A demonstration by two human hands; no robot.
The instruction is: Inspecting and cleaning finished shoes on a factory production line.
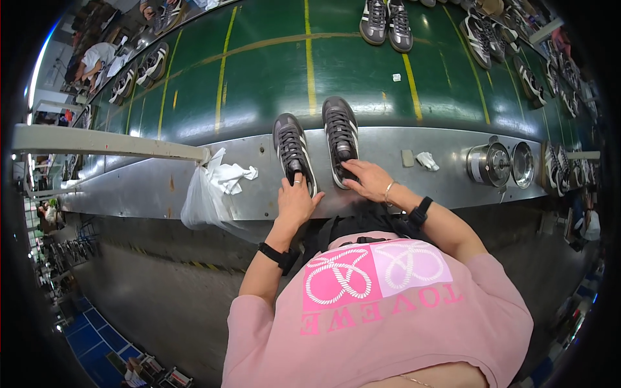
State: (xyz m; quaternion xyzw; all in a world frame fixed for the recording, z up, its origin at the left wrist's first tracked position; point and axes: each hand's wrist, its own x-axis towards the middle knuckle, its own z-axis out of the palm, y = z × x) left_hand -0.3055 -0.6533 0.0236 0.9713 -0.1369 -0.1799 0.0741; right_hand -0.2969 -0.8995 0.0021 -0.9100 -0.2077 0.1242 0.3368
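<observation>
Two dark grey sneakers with pale stripes lie side by side on the steel ledge, toes pointing away onto the green belt. My left hand (297, 202) is at the heel end of the left sneaker (292, 145), one finger at its opening and the thumb along its right side. On the right sneaker (339, 129), my right hand (370, 180) has its fingertips pinched at the collar and tongue. Both hands are closed on the shoes. The heels are partly hidden by my fingers.
A white plastic bag (210, 200) hangs beside a pale metal bar (110, 142) on the left. Right of my hands lie a small grey block (407, 158), crumpled white tissue (427, 161) and a round steel pot (490, 164). More sneakers (386, 24) stand on the belt (265, 77).
</observation>
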